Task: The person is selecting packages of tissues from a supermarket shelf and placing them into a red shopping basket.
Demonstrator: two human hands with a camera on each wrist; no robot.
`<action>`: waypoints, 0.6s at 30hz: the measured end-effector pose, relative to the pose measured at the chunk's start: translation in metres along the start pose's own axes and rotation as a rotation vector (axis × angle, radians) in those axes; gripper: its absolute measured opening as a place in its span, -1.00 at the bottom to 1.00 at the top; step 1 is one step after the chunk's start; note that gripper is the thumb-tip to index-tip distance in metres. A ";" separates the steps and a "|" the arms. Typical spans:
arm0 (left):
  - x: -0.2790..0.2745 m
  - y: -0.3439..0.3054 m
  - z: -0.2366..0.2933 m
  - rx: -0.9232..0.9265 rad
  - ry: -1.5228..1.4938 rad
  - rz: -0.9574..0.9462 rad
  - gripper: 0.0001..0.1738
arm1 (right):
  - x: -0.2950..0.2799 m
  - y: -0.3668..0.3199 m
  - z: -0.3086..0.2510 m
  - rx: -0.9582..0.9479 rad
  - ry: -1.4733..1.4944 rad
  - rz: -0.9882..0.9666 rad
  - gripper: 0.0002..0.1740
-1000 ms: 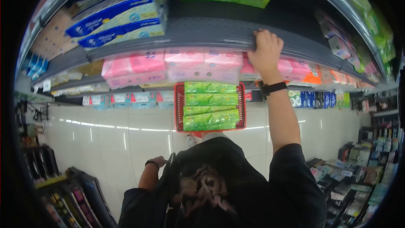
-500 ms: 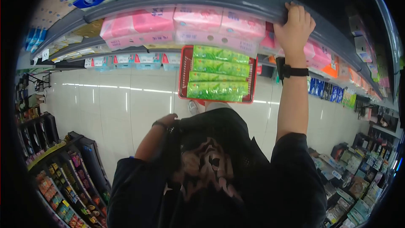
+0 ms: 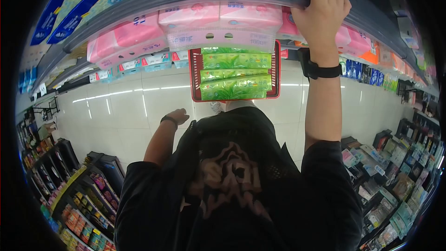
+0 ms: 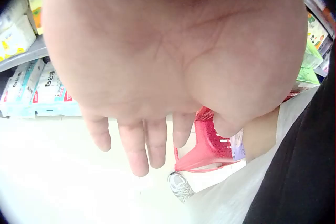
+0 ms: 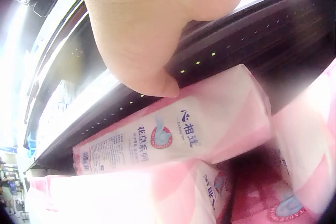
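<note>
Long blue-and-pale-yellow plastic-wrapped packs (image 3: pixel 93 8) lie at the head view's upper left. Pale glossy floor tiles (image 3: pixel 123 118) spread across the middle. A dark display rack with yellow edging (image 3: pixel 69 188) stands lower left, small packaged goods (image 3: pixel 395 188) lower right.

1. One left hand (image 3: pixel 178 116) and one right hand (image 3: pixel 323 14): two altogether.
2. Two dark wristbands (image 3: pixel 325 72), one per wrist.
3. One red basket (image 3: pixel 195 93).
4. Four green packs (image 3: pixel 237 87) visible inside it.
5. Two blue-banded packs (image 3: pixel 90 7) plainly visible, upper left.
6. Several pink packs (image 3: pixel 251 16), too overlapped for an exact count.
</note>
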State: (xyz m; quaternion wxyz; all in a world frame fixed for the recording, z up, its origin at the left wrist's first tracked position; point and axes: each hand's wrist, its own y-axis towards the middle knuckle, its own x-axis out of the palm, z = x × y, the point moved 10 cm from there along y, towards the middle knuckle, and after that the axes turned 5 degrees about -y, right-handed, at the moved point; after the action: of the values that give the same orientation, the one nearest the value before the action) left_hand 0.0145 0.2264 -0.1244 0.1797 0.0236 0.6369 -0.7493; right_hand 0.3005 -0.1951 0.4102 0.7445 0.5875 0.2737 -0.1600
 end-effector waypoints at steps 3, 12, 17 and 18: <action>-0.023 -0.002 0.014 -0.035 0.057 0.014 -0.32 | 0.002 -0.003 0.001 0.016 0.055 0.043 -0.59; -0.059 0.015 0.079 0.148 0.038 0.038 -0.36 | 0.005 -0.006 0.006 0.019 0.055 0.098 -0.62; -0.038 0.039 0.086 0.080 0.132 -0.072 -0.39 | 0.006 -0.008 0.006 0.011 0.063 0.111 -0.60; -0.037 0.038 0.092 0.103 0.125 -0.065 -0.39 | 0.007 -0.008 0.007 0.001 0.050 0.119 -0.59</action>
State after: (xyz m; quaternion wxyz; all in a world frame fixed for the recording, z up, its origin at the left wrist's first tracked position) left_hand 0.0782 0.1425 -0.1329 0.1136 0.0588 0.6078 -0.7837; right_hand 0.3033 -0.2033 0.4004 0.7452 0.6070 0.2570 -0.1009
